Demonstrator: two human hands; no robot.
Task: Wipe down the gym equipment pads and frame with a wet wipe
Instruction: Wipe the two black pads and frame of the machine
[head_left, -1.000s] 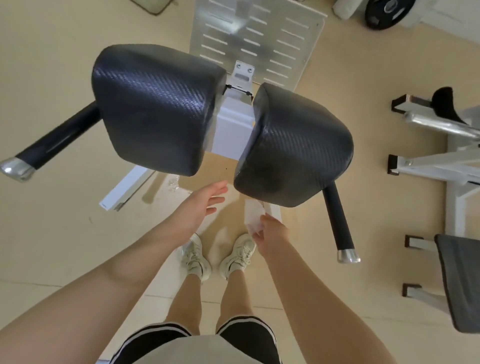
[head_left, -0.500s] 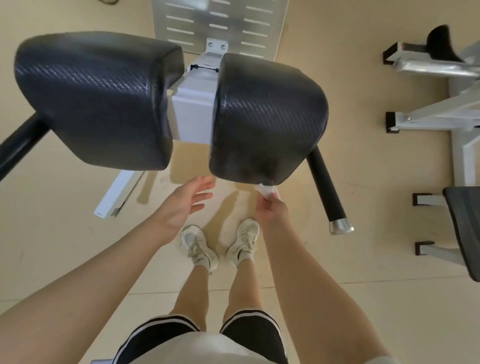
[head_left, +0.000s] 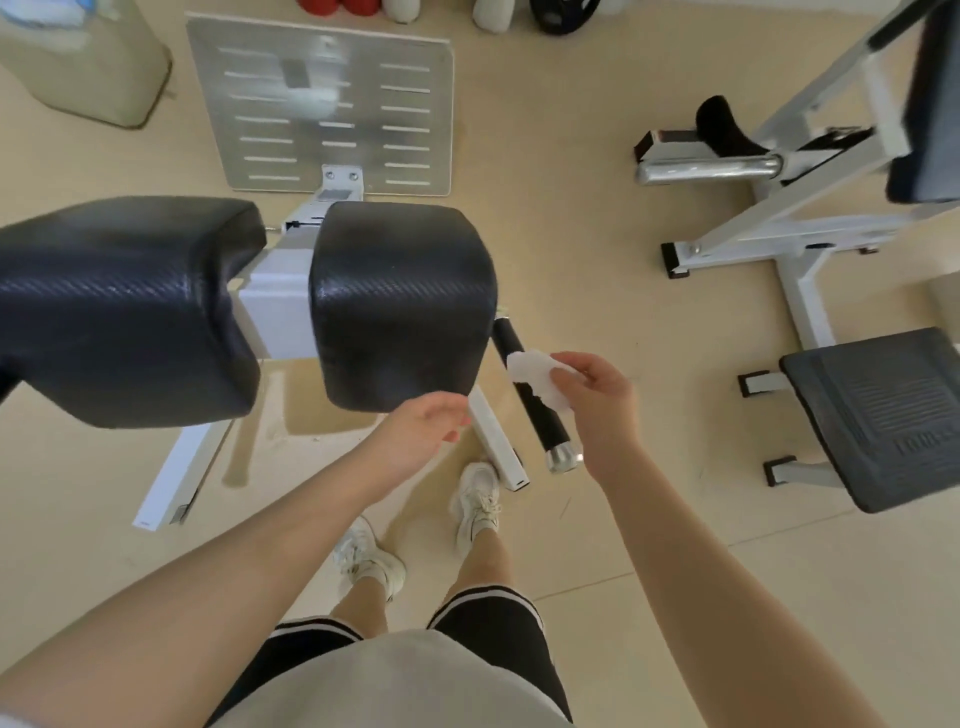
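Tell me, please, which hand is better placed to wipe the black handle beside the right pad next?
The right hand, probably: it already pinches the wipe right over the black handle. The left hand is open and holds nothing, below the right pad.

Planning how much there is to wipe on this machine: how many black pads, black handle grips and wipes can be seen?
Black pads: 2
Black handle grips: 1
Wet wipes: 1, pinched in the right hand
Total: 4

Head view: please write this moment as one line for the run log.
right hand: holds wet wipe over black handle | left hand: open, below right pad | wiping: no contact visible
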